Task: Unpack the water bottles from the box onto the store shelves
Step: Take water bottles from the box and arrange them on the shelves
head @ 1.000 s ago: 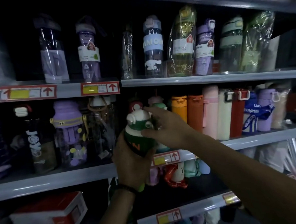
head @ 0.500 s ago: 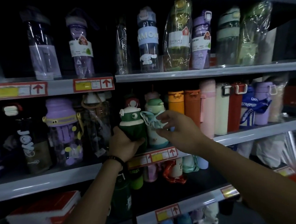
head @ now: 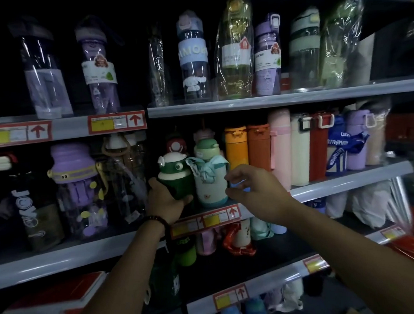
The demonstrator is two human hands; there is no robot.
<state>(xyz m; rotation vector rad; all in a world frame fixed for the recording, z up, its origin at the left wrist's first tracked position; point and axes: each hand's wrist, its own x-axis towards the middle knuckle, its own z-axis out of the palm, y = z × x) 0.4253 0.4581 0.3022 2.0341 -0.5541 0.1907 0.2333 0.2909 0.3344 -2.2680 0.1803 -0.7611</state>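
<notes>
A dark green bottle with a white frog-face lid point(head: 175, 173) stands upright on the middle shelf point(head: 348, 179). My left hand point(head: 165, 200) is wrapped around its lower body from the left and below. Just to its right stands a pale bottle with a green lid and a light blue strap point(head: 208, 176). My right hand point(head: 254, 190) hovers in front of that bottle's right side, fingers curled and apart, holding nothing that I can make out. The box is out of view.
Orange, pink, cream and red flasks point(head: 259, 151) fill the middle shelf to the right. A purple bottle point(head: 76, 189) and clear bottles stand to the left. Wrapped tall bottles point(head: 235, 55) line the upper shelf. More bottles sit on the lower shelf point(head: 238, 242).
The green frog bottle went from held in front of the shelf to standing on it beside the pale bottle. My right hand drew back from the bottle's lid to the right.
</notes>
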